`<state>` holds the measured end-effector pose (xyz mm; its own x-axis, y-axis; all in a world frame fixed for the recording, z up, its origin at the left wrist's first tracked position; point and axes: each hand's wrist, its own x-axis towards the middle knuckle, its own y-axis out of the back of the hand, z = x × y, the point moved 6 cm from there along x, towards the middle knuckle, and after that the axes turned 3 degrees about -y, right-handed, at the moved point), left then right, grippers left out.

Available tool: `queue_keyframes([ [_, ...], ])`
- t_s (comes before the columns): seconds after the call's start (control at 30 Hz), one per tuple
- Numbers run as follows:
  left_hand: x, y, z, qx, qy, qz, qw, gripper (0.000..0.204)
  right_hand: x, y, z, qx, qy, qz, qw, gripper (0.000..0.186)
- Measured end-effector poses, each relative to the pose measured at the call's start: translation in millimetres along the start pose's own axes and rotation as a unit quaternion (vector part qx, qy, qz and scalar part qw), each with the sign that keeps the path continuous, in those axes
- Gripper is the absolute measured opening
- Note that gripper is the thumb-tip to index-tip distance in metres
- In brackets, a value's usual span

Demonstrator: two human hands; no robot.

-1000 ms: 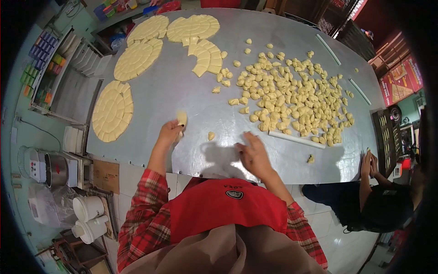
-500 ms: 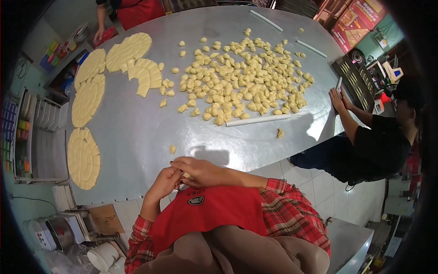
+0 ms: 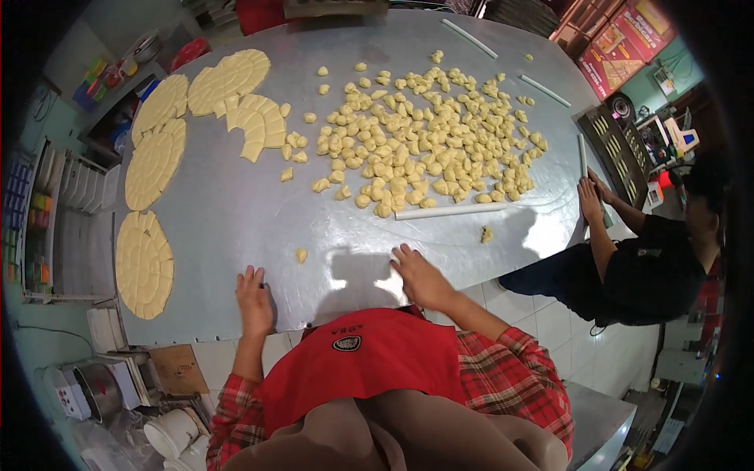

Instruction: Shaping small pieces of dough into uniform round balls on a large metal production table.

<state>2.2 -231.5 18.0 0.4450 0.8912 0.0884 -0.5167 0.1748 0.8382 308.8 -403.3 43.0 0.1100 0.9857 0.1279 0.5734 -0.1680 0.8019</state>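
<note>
My left hand [image 3: 254, 302] rests at the near edge of the metal table [image 3: 212, 235], fingers stretched out, holding nothing. Farther right, my right hand [image 3: 422, 279] is at the same edge, its fingers apart and no object in it. A single small dough piece [image 3: 301, 255] lies between and beyond the two hands. Past my right hand, a pale rod [image 3: 450, 211] borders a wide spread of dough lumps [image 3: 424, 145]. Another dough piece [image 3: 486, 234], which looks darker in part, sits to the right of that hand.
Cut rounds of flat dough [image 3: 145, 267] line the left side. Two more rods [image 3: 470, 38] lie at the far side. On the right, a co-worker [image 3: 652, 255] has both hands at the table edge near a rod [image 3: 583, 157] and a dark tray [image 3: 613, 141] of dough strips.
My hands, held together before, have parted: the left moved left and the right moved right, both opening. The far person's arm has left view, and a tray-like object shows at the far edge.
</note>
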Motion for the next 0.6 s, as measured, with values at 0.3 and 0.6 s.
queue_keyframes([
  [0.3, 81, 3, 6, 0.206, -0.121, 0.037, 0.97, 0.053, 66, -17, 14, -0.096, 0.071, -0.002, 0.993, 0.044],
  [0.6, 77, -27, 38, 0.07, -0.165, 0.057, 0.982, 0.041, 76, -52, -28, -0.087, 0.115, -0.047, 0.988, 0.049],
])
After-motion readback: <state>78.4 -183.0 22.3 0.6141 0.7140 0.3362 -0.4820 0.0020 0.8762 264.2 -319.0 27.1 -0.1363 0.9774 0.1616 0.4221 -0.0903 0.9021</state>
